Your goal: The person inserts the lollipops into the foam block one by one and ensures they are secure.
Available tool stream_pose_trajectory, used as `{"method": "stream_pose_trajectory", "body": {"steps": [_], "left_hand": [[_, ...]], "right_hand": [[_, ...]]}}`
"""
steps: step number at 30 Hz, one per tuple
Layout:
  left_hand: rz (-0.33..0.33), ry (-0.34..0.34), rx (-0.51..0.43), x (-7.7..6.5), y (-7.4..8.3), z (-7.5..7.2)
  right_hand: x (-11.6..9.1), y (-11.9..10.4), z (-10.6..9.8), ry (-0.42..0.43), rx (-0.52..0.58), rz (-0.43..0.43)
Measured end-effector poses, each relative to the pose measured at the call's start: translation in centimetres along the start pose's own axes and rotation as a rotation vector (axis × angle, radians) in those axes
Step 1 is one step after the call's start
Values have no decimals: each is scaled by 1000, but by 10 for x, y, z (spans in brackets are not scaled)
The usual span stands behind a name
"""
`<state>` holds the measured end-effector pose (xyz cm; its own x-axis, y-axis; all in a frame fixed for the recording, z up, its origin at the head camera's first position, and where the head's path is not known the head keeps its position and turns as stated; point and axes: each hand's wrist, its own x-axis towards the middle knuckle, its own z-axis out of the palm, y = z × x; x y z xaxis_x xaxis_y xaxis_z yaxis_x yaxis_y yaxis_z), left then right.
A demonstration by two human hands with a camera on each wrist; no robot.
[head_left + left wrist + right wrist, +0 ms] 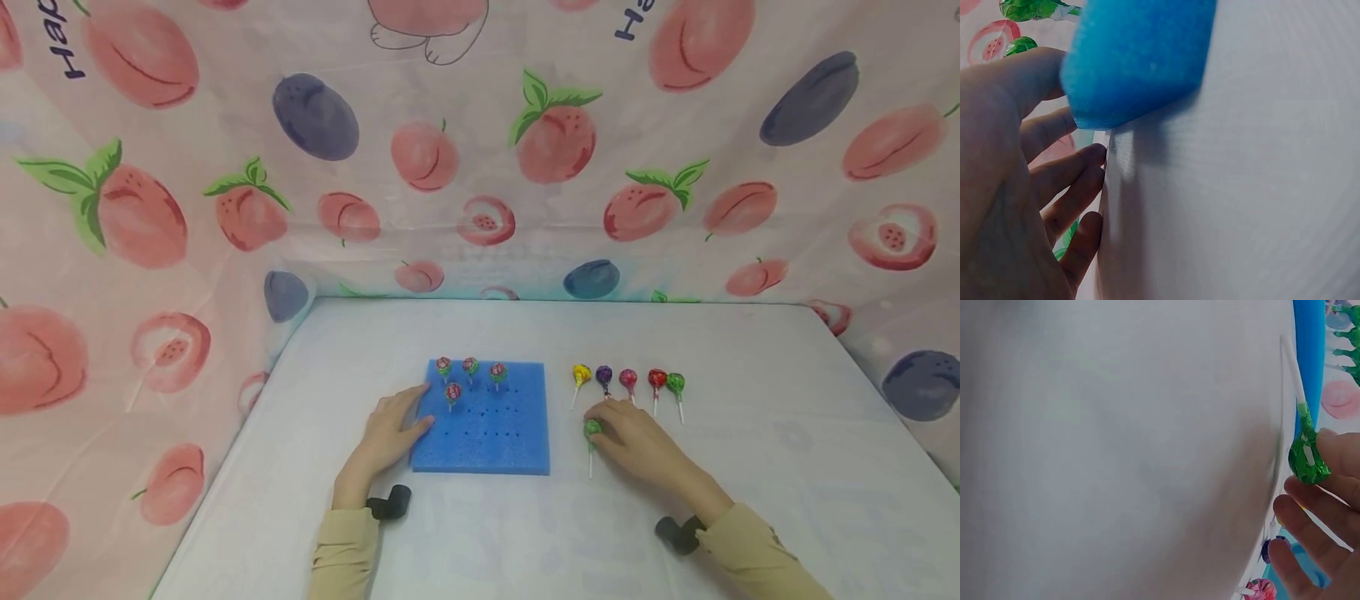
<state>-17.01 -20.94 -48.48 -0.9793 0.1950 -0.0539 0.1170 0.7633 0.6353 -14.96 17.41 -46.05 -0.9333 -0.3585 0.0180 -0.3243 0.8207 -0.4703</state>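
Observation:
A blue foam board (480,454) with rows of small holes lies on the table. Several red-and-green lollipops (453,391) stand upright in its upper left part, sticks down. My left hand (385,437) rests at the board's left edge; in the left wrist view the thumb and index finger touch the side of the foam (1141,69). My right hand (637,442) pinches a green-wrapped lollipop (1309,456) by its candy head between thumb and fingers. Its white stick (590,465) points toward the table's near side, just right of the board.
Behind my right hand a row of lollipops lies on the table: yellow (581,374), purple (604,376), pink (628,380), red (657,379) and green (676,382). A peach-print cloth (465,100) hangs behind and beside the white table (787,433).

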Motion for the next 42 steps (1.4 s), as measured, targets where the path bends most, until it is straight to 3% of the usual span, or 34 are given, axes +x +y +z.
{"method": "stream_pose_trajectory", "body": {"steps": [18, 42], "left_hand": [[18, 18, -1, -1, -2, 1], [-13, -10, 0, -1, 3, -3]], "right_hand": [[-1, -14, -6, -18, 155, 71], [17, -48, -17, 43, 233, 6]]}}
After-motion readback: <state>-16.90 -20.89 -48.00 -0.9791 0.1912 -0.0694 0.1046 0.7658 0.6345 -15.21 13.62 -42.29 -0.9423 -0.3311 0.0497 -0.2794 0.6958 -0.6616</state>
